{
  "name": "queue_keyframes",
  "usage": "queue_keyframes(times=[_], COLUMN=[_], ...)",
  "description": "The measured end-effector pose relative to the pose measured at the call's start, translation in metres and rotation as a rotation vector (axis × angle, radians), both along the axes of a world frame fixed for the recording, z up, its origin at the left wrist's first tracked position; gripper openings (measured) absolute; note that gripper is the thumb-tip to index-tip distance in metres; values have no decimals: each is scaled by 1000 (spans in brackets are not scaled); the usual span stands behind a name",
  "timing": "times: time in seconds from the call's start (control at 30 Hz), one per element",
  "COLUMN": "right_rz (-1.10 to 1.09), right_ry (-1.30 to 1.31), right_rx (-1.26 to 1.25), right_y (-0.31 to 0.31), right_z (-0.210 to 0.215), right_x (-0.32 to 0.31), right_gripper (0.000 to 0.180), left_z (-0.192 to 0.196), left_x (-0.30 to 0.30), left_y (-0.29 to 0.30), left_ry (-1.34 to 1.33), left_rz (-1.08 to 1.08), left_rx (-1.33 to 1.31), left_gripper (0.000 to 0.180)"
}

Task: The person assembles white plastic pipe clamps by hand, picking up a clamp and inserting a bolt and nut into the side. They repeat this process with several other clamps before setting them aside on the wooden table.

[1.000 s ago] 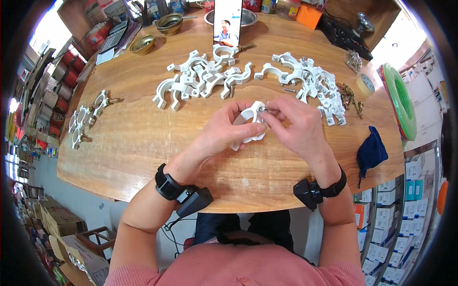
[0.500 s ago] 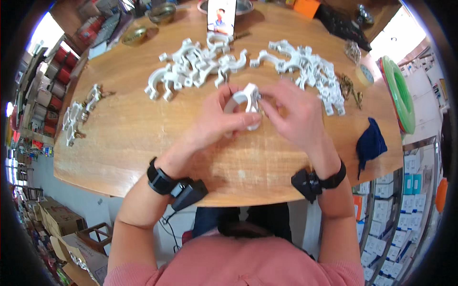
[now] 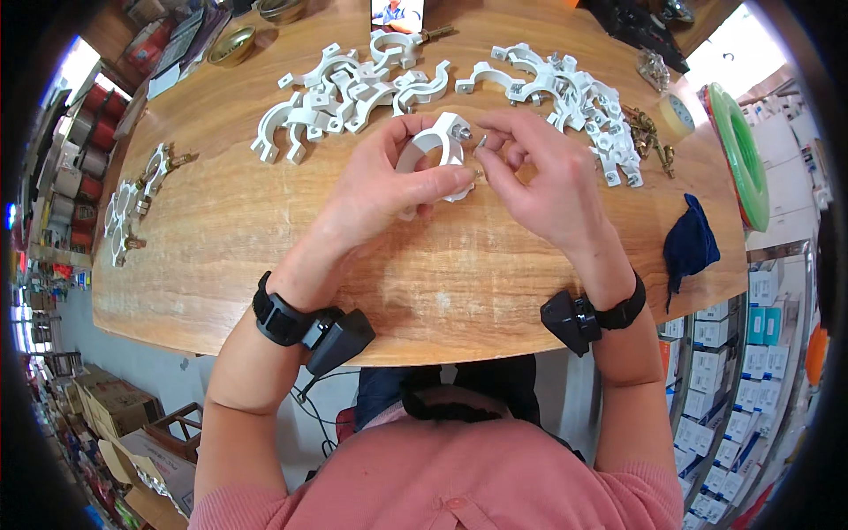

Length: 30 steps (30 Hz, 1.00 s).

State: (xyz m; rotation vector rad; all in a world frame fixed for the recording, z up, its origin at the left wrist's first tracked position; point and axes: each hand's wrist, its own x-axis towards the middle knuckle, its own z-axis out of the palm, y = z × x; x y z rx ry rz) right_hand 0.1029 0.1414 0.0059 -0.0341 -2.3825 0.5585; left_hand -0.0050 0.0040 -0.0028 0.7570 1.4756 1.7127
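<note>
My left hand is closed around a white ring-shaped pipe clamp, thumb pressed along its near side. A silvery screw end shows at the clamp's upper right lug. Just to the right, my right hand pinches a small metal screw between thumb and forefinger, a little apart from the clamp. Beyond my hands lie a left pile of white clamp halves and a right pile of white clamp pieces. One clamp at the back has a brass-coloured bolt sticking out.
Several clamps with brass bolts lie at the table's left. Brass-coloured bolts, a tape roll and a dark blue cloth are on the right. A phone and a brass bowl stand at the back.
My right hand has drawn back slightly from the clamp, and the small screw now shows in its fingertips. The left hand still holds the clamp. The whole view has shifted a little.
</note>
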Motion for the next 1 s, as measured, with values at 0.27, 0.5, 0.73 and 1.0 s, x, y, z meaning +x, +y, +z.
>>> queue_keyframes(times=[0.27, 0.5, 0.73, 1.0], right_rz=[44, 47, 31, 16], right_ry=[47, 27, -3, -41], right_rx=[-16, -183, -104, -61], right_y=[4, -3, -2, -2], right_z=[-6, -1, -5, -3], right_x=[-3, -1, 2, 2], right_gripper=[18, 16, 20, 23], left_z=[-1, 1, 1, 0], left_x=[-5, -2, -1, -3], left_y=[-1, 1, 1, 0], left_ry=[23, 18, 25, 19], left_rz=[-56, 8, 18, 21], left_rx=[-107, -6, -20, -10], left_gripper=[55, 52, 54, 57])
